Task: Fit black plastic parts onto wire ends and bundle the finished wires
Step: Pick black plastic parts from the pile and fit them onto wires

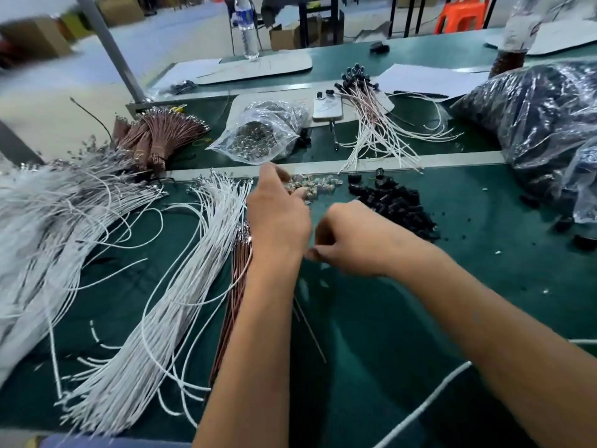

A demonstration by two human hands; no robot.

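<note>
We see the black plastic parts [399,202] heaped on the green table [403,318], right of our hands. Our right hand [350,242] is curled; what it grips we cannot tell. Our left hand [277,215] reaches into small metal pieces [315,185], grasp unclear, beside white wires [181,286].

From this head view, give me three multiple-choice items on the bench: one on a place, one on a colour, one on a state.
1. The heap of black plastic parts lies where from the right hand?
A. beyond and right
B. left
C. under it

2. The bench mat is:
A. red
B. green
C. yellow

3. The phone lies:
A. upright
B. in a bag
C. flat

A: the heap sits past the knuckles. B: the surface is dark green. C: it rests back up beside the clear bag.
</note>
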